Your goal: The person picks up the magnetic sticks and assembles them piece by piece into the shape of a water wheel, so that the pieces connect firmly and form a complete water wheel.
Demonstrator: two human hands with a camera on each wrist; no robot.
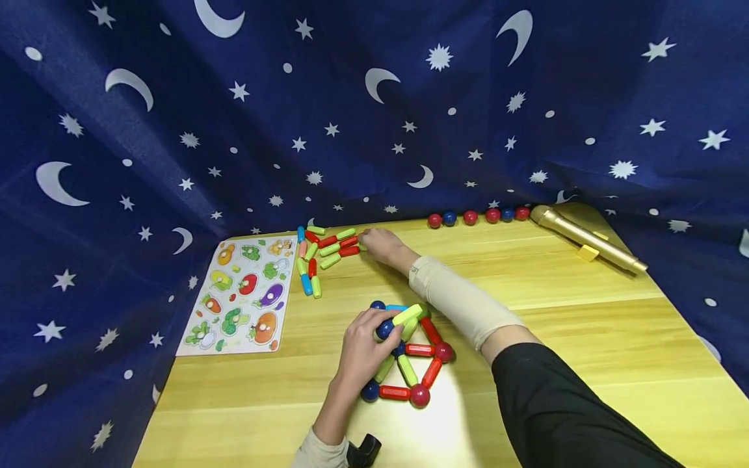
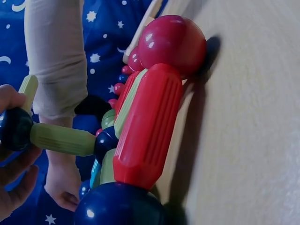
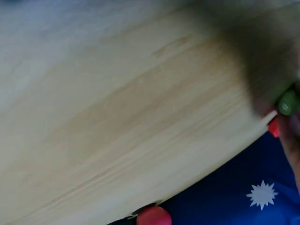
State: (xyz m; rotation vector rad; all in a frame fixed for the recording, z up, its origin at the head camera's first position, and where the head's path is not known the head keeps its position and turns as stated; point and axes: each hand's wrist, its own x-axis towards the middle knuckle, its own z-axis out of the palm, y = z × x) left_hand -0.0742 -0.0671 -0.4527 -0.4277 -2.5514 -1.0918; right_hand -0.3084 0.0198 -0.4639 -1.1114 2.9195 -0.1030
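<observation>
My left hand (image 1: pixel 359 348) holds a blue ball (image 1: pixel 384 329) between thumb and fingers, with a yellow-green magnetic rod (image 1: pixel 407 314) sticking out of it. In the left wrist view a second green rod (image 2: pixel 63 139) joins this ball to a blue ball (image 2: pixel 106 143) of the structure on the table. That structure links red rods (image 1: pixel 394 392), green rods and a light blue rod with red balls (image 1: pixel 419 395) and blue balls. At the far rod pile, my right hand (image 1: pixel 383 247) pinches a green rod (image 3: pixel 287 103), mostly hidden by the fingers.
Loose red, green and blue rods (image 1: pixel 330 249) lie left of my right hand. A vegetable puzzle board (image 1: pixel 240 296) is at the left. Red and blue balls (image 1: pixel 470 218) line the back edge beside a gold microphone (image 1: pixel 591 239). A starry blue cloth (image 1: pixel 351 175) hangs behind.
</observation>
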